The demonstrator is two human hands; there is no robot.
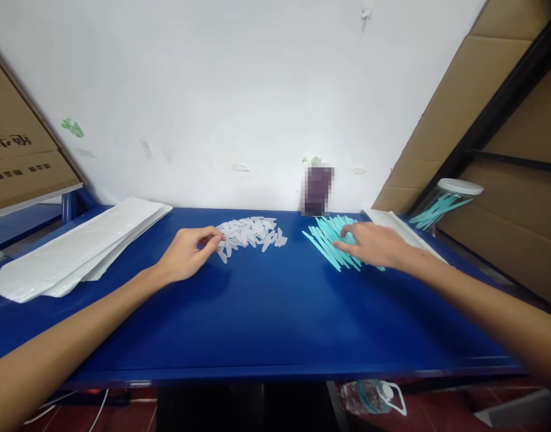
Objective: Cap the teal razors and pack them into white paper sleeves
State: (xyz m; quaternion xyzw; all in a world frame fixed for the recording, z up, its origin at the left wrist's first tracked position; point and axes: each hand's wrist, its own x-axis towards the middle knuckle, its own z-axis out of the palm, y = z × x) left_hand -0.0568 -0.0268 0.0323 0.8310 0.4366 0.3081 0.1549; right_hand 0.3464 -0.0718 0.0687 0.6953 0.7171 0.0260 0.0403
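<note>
A pile of small clear plastic caps (252,232) lies on the blue table (266,318), left of centre. My left hand (188,253) rests at the pile's near left edge, its fingertips pinched together on a cap there. To the right lies a heap of thin teal sticks (326,239). My right hand (374,245) lies over that heap's right side, fingers curled down onto the sticks; whether it grips one is hidden.
A stack of white plastic bags (72,252) lies on the table's left. More white sheets (404,231) sit at the right edge, beside a clear jar (444,201) holding teal sticks. Cardboard boxes (505,180) flank both sides. A pixelated dark object (317,191) stands against the wall.
</note>
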